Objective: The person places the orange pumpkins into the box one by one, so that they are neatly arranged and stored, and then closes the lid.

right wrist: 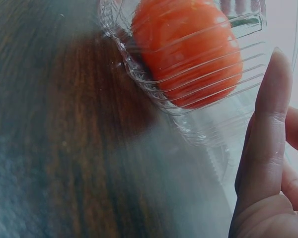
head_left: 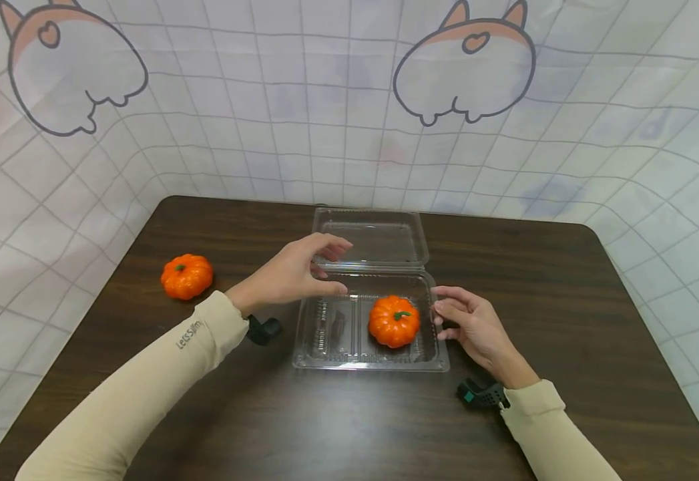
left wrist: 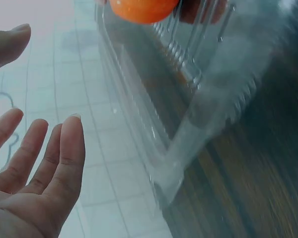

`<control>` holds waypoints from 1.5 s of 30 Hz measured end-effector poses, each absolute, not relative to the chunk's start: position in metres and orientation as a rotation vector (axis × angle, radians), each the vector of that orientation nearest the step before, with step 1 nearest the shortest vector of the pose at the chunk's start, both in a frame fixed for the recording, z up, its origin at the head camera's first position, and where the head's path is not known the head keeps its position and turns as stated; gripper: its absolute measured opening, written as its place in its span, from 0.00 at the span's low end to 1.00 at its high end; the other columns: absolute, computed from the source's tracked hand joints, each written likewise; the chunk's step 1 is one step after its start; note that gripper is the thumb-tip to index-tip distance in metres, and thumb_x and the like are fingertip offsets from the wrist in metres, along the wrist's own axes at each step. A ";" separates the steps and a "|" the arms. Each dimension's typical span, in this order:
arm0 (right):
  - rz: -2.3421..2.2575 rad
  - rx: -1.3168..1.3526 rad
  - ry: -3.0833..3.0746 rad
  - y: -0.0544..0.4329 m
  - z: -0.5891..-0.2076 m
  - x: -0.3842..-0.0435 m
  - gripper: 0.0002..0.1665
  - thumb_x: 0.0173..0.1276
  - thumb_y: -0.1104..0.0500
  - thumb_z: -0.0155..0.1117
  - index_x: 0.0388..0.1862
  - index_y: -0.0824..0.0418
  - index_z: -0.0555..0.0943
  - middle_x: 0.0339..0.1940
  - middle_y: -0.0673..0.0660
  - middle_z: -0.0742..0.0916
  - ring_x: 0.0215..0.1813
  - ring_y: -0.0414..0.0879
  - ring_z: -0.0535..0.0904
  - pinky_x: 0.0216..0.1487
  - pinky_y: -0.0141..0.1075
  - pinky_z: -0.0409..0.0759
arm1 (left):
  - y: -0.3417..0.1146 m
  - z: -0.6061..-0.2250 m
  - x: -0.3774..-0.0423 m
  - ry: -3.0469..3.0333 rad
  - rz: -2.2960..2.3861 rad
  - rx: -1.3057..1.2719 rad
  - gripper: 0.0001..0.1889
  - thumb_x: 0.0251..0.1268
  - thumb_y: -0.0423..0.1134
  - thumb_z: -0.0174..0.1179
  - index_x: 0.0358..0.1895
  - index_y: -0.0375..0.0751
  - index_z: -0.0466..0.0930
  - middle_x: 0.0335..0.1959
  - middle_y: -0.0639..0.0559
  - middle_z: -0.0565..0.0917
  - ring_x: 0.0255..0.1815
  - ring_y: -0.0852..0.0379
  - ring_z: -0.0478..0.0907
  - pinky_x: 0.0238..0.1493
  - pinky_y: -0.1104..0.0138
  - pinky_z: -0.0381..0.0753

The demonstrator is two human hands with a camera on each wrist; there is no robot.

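Note:
A clear plastic clamshell container (head_left: 370, 365) lies on the table with its lid (head_left: 379, 234) folded back. A ridge divides its base into two compartments. An orange toy pumpkin (head_left: 394, 322) with a green stem sits in the right one. My left hand (head_left: 301, 268) hovers over the container's left back part, thumb and fingers spread apart with nothing between them. At the container's right side is my right hand (head_left: 472, 327), its fingertips at the wall near the rim. In the right wrist view one finger (right wrist: 270, 119) extends straight beside the clear wall; firm contact is hard to tell.
A second orange pumpkin (head_left: 187, 276) stands on the dark wooden table (head_left: 535, 287) at the left, beyond my left forearm. Behind and around the table hangs a white checked cloth (head_left: 277, 133) with cartoon animal prints. Both wrists wear black straps.

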State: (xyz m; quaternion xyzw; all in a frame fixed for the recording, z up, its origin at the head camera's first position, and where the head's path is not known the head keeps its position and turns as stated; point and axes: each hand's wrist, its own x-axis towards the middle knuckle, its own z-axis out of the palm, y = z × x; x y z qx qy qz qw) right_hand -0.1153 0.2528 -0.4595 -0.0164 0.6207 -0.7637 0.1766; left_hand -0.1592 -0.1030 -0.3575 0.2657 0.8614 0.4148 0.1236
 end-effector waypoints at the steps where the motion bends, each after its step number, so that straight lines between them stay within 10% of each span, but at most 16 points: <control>1: -2.163 -0.048 1.757 0.253 -0.459 -0.115 0.19 0.77 0.59 0.63 0.64 0.59 0.76 0.38 0.45 0.90 0.34 0.37 0.84 0.33 0.32 0.89 | -0.106 -0.357 -0.159 2.520 1.211 0.766 0.36 0.60 0.45 0.76 0.71 0.53 0.71 0.67 0.53 0.77 0.68 0.47 0.76 0.63 0.58 0.85; 45: -2.205 -0.092 1.694 0.264 -0.455 -0.107 0.15 0.79 0.63 0.59 0.61 0.56 0.79 0.39 0.46 0.91 0.34 0.37 0.86 0.33 0.31 0.89 | -0.262 -0.358 -0.132 2.909 1.100 0.257 0.38 0.62 0.55 0.73 0.73 0.51 0.69 0.67 0.48 0.76 0.70 0.46 0.74 0.67 0.48 0.80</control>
